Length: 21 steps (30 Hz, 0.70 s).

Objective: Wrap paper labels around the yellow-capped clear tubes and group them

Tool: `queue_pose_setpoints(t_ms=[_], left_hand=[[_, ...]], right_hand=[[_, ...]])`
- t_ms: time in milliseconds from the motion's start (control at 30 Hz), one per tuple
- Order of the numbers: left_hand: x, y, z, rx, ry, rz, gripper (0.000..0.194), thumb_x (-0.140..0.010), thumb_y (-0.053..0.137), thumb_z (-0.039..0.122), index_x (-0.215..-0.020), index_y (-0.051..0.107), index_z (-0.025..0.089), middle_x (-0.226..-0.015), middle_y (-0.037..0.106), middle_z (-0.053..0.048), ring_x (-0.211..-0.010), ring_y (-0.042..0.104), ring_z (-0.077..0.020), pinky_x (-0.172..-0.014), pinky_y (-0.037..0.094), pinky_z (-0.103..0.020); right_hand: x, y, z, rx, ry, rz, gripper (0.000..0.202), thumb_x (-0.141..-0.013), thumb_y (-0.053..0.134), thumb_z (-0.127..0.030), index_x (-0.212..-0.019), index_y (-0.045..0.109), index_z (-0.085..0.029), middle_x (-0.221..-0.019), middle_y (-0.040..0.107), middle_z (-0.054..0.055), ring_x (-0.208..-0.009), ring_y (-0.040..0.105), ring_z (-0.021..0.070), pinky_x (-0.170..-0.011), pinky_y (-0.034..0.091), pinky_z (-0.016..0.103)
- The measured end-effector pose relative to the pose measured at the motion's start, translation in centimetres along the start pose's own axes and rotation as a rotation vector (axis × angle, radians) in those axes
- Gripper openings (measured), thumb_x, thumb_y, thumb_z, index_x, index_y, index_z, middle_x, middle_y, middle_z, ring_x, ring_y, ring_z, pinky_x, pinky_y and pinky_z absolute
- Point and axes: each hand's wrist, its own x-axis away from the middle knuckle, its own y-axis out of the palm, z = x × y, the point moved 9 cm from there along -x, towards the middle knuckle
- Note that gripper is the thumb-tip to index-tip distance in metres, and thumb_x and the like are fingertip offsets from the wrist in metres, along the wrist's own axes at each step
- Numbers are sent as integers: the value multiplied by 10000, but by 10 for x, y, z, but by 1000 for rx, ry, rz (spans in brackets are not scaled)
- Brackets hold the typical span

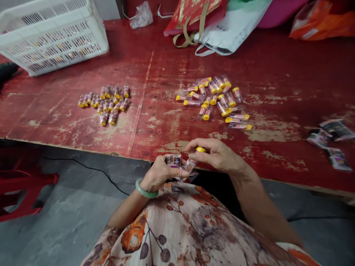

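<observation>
My left hand (pixel 163 172), with a green bangle at the wrist, is closed on a printed packet (pixel 173 161) at the table's front edge. Right beside it, my right hand (pixel 215 153) pinches a clear tube by its yellow cap (pixel 200 149). The tube's lower end reaches the left fingers, where a small printed piece (pixel 189 166) shows. Beyond the hands lies a loose group of clear tubes (pixel 222 108) with yellow caps. Further left, several small wrapped tubes (pixel 112 117) with yellow ends stand or lie close together.
A white slatted basket (pixel 62 44) sits at the back left. Bags, including a white bag (pixel 233 31) and an orange bag (pixel 323 22), line the back. Dark packets (pixel 337 129) lie on the red table (pixel 155 77) at right. A red stool (pixel 27 188) is at lower left.
</observation>
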Motion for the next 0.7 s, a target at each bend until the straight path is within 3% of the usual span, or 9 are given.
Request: queue_pose_setpoints(t_ms=[133,267,333,467,533,633,700], left_hand=[[-1,-1,-5,41,-9,-14,347,-534,880,261,-808,716,125,-758,676,-24,-665,593,-131,-681,459,-263],[-1,-3,-4,33,-11,-7,322,-538,880,269,-771,707,131,-703,659,-6,-610,569,-111,-628,454,-244],[-2,-3,-3,14,-11,-5,311,-553,876,254,-783,710,125,-697,656,-9,-593,565,-99,-604,458,-232],[-7,-8,-3,109,-3,64,303,-571,873,238,-788,712,100,-692,668,-23,-583,596,-101,-589,489,-221],[-12,-13,-2,232,24,140,337,-565,878,227,-833,715,103,-754,699,-38,-640,642,-126,-633,526,-239],[-18,-20,-4,392,62,258,370,-564,878,218,-880,712,118,-818,723,-44,-688,675,-150,-645,555,-256],[-20,-21,-7,464,68,320,353,-562,877,207,-857,705,119,-769,714,-26,-641,664,-138,-598,553,-245]], right_hand=[[3,8,8,-23,8,-31,252,-829,607,-406,-958,663,-197,-837,668,25,-724,592,137,-638,466,244],[8,11,15,-252,67,13,303,-787,680,-385,-1032,624,-215,-880,662,23,-765,629,152,-687,523,271],[12,-1,15,-307,48,147,273,-760,718,-332,-992,637,-216,-882,661,22,-783,635,154,-720,535,277],[38,-44,12,-334,-69,541,200,-757,724,-270,-933,641,-223,-900,637,29,-758,605,145,-659,518,256],[51,-44,11,-357,-104,528,172,-768,710,-250,-908,613,-223,-920,619,37,-753,601,149,-619,508,253],[66,-19,7,-316,-143,369,129,-804,669,-212,-867,556,-211,-922,594,43,-718,594,139,-577,491,248],[76,-3,4,-252,-190,367,112,-827,639,-188,-877,540,-206,-911,586,45,-723,589,140,-589,487,257]])
